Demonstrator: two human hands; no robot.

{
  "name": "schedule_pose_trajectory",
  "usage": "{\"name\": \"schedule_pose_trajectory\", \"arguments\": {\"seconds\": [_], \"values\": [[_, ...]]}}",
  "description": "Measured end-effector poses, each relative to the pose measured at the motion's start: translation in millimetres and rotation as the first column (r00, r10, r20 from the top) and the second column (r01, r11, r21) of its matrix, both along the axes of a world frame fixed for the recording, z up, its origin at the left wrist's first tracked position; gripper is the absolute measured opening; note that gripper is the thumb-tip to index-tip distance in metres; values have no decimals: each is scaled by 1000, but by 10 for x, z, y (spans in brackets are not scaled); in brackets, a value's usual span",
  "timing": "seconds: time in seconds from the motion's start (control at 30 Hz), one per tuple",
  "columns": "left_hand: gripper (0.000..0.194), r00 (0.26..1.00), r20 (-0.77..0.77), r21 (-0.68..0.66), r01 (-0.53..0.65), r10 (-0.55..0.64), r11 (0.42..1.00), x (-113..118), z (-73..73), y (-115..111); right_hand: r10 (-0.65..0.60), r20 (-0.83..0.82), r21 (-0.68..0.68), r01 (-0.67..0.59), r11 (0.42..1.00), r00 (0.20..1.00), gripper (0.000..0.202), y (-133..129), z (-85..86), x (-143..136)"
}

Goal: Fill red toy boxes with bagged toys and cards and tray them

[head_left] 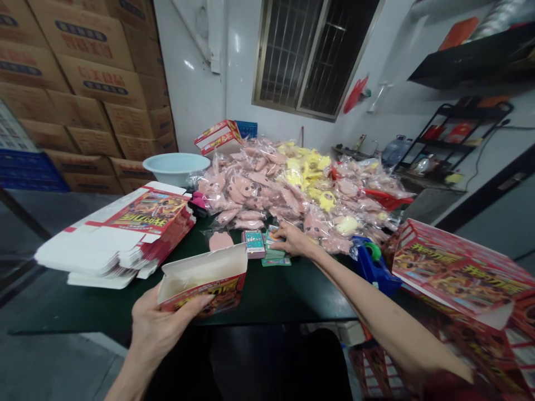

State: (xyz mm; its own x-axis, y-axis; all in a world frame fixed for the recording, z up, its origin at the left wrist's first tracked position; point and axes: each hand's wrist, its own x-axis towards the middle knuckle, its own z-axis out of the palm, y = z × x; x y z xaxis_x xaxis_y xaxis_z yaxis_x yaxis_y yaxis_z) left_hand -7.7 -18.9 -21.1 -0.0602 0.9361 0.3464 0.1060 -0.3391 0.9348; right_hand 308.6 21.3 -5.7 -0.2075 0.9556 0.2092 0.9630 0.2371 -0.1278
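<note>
My left hand [161, 317] grips a red printed carton [223, 298] by its near left side, thumb across the printed front. The carton's top is open, and something pale shows inside it. My right hand [292, 239] reaches out to a stack of small cards [275, 255], its fingers closed on a card at the top. Just left of that stack lies a second pile of teal-faced cards [253, 242]. A pink figure in a clear bag [220, 240] lies behind the carton.
A heap of bagged pink and yellow figures [271, 189] covers the table's back. Flattened cartons [108, 239] lie left, near a pale blue basin [176, 167]. A blue tape dispenser [374, 267] and made-up cartons [455, 273] stand right. Brown boxes [96, 83] are stacked behind.
</note>
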Motion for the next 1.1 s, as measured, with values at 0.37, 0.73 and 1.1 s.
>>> {"name": "schedule_pose_trajectory", "arguments": {"seconds": [0.37, 0.73, 1.1], "values": [[32, 996, -35, 6, 79, -79, 997, -44, -20, 58, 23, 164, 71, -35, 997, 986, 25, -131, -112, -121], [36, 993, -18, 3, 112, -112, 994, 45, 47, 40, -62, -56, 407, 80, 910, 996, 23, -303, -90, -72], [29, 843, 136, -16, 526, -520, 850, 495, 107, -63, 249, -619, 664, 327, 673, 745, 13, -1393, 1020, -670]]}}
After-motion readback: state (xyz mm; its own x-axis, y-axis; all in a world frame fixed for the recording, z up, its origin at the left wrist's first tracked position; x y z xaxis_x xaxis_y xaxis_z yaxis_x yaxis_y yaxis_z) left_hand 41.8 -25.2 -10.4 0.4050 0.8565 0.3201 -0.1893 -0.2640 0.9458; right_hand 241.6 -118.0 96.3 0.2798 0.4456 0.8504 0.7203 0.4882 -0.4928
